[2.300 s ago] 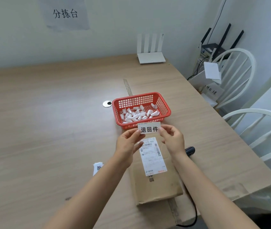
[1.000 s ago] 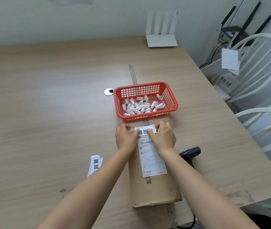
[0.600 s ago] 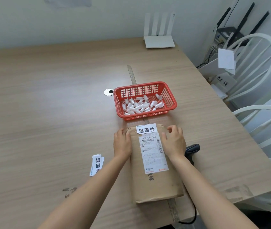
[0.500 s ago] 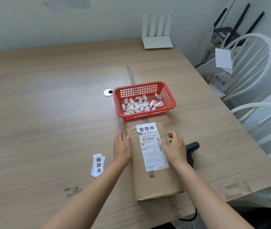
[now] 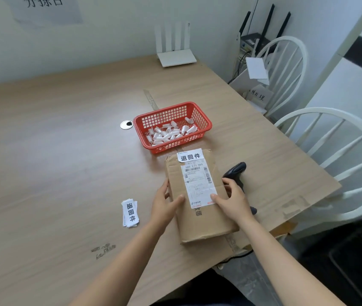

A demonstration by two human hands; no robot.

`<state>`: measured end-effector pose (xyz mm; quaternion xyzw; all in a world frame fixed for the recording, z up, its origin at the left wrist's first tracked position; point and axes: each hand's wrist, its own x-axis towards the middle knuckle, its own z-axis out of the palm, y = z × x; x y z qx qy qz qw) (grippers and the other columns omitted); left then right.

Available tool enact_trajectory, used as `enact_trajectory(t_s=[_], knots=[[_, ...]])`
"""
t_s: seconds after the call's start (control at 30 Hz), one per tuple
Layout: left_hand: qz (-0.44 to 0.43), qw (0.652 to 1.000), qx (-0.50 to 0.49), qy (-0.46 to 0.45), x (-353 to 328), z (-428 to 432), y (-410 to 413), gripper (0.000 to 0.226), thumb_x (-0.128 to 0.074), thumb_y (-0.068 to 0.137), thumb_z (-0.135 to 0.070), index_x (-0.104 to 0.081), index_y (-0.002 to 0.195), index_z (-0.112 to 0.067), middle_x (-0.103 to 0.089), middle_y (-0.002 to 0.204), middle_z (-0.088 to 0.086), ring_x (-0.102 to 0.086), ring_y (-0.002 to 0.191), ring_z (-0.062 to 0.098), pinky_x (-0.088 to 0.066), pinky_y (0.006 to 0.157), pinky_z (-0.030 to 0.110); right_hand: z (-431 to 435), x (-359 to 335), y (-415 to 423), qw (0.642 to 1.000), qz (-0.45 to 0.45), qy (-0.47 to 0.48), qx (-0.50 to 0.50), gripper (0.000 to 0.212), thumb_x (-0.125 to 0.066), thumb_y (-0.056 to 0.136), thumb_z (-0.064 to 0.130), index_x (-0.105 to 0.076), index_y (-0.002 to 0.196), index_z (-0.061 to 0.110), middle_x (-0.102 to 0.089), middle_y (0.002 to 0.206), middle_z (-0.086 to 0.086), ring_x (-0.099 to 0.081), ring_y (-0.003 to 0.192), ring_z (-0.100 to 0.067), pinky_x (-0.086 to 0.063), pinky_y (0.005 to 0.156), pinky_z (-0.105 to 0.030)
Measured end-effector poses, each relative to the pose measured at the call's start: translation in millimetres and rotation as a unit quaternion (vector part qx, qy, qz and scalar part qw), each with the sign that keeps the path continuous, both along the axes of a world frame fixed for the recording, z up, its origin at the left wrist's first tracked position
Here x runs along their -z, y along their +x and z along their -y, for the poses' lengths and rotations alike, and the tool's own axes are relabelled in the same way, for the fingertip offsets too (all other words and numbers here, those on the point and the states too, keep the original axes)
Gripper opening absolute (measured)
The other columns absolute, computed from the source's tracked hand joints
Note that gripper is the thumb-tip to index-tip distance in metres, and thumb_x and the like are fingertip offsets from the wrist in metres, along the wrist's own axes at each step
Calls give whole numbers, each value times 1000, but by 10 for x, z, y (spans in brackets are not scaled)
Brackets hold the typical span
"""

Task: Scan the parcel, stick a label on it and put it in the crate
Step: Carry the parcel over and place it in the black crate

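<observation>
Brown cardboard parcel point(image 5: 199, 202) flat on the wooden surface point(image 5: 65, 162), just this side of the red basket point(image 5: 172, 127) of white paper scraps; white label point(image 5: 190, 155) stuck at its far end above the shipping label point(image 5: 199, 184). Left hand point(image 5: 164, 205) clasped on the parcel's left edge, right hand point(image 5: 234, 200) on its right edge, both grips closed around it. Black scanner point(image 5: 237, 173) just right of the parcel; spare labels point(image 5: 130, 213) lying to the left.

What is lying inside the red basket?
The red basket holds a loose pile of small white paper scraps, mostly curled, heaped toward its near-left side. The far-right floor is mostly bare. Anything beneath the pile is covered and cannot be seen.
</observation>
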<state>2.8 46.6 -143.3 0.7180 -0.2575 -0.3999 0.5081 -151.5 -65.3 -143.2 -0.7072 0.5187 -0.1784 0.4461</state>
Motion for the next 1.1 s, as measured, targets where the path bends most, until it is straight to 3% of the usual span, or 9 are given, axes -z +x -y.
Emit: enact_trajectory(t_s=[0.1,0.3,0.47,0.6,0.77,0.83,0.9,1.0,1.1], knots=[[18,1000,8,-16,-147,31,-93,78,-65,67,-31,-37,139,-29,-48,138,-7,-48,121,14,-44,103,42,-84,-139,-170,998,25,-38,33,53,-70,76,23,-47,124,23,-58,119,-5,-53,98,-14,-40,80,-26],[72,992,68,-75,-433,333,-445,71,-67,79,-17,-33,140,-28,-46,131,-11,-45,117,10,-43,99,37,-51,-392,-658,988,68,-94,98,53,-69,77,22,-46,125,20,-56,125,-4,-52,108,-16,-44,87,-27],[96,980,148,-95,-601,801,-1107,71,-66,80,-18,-31,141,-26,-41,127,-17,-43,117,6,-43,96,32,110,-544,-1393,972,82,-120,187,53,-69,77,21,-46,125,20,-54,126,-5,-52,110,-17,-46,92,-32],[91,968,207,-109,-662,1173,-1789,76,-67,76,-27,-29,142,-27,-44,135,-12,-45,124,11,-43,103,41,246,-619,-2114,959,89,-126,237,52,-69,79,19,-47,125,20,-55,124,-1,-51,108,-14,-41,88,-26],[50,956,263,-122,-639,1558,-2821,72,-68,80,-24,-30,141,-30,-41,137,-9,-42,122,8,-50,89,24,390,-641,-3176,942,73,-133,299,52,-70,77,17,-48,124,19,-57,124,-1,-52,105,-12,-40,87,-25],[27,950,285,-122,-597,1690,-3262,69,-70,75,-28,-36,132,-45,-49,129,-13,-49,121,11,-50,93,34,429,-618,-3622,933,60,-141,325,53,-70,77,19,-48,125,20,-56,124,-3,-51,105,-12,-40,88,-26],[28,941,316,-119,-590,1787,-3681,61,-70,76,-26,-37,119,-53,-52,114,-23,-52,109,1,-48,92,37,429,-591,-4033,925,56,-137,350,54,-70,77,19,-46,125,21,-55,125,-1,-50,105,-10,-39,86,-26],[58,925,358,-114,-619,1906,-4239,75,-69,69,-43,-34,136,-41,-51,133,-12,-50,119,11,-48,97,45,429,-568,-4583,913,50,-131,383,53,-69,78,21,-46,126,23,-54,127,0,-49,106,-9,-39,86,-26],[82,904,405,-108,-600,2064,-4705,77,-69,76,-33,-29,142,-30,-43,143,-5,-45,126,17,-43,103,46,430,-522,-5029,898,46,-126,419,53,-68,78,22,-45,126,24,-54,128,-1,-50,110,-11,-41,88,-27]])
